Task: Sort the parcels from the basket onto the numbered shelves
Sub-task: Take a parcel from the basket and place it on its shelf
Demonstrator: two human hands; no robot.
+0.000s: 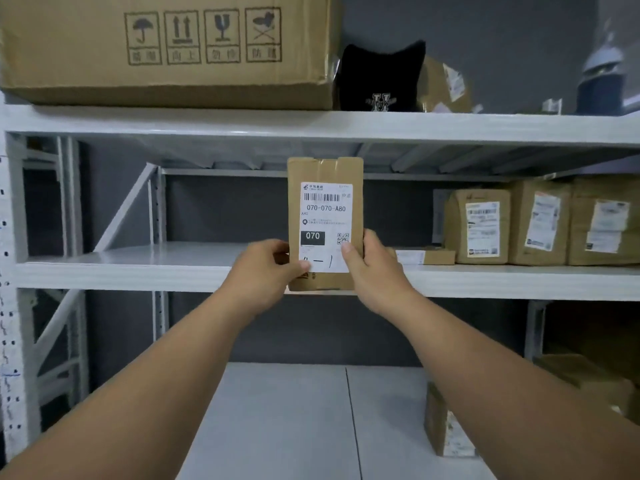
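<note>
A small brown cardboard parcel stands upright in front of the middle shelf, its white label reading 070-070-A80 facing me. My left hand grips its lower left edge with the thumb on the label. Gripping the lower right edge is my right hand, thumb pressed near the QR code. The parcel's bottom edge sits at about the height of the shelf's front lip. The basket is out of view.
Three brown parcels stand at the right of the middle shelf, with a flat one lying beside them. On the top shelf sit a big carton and a black hat. More boxes lie on the lower shelf at right.
</note>
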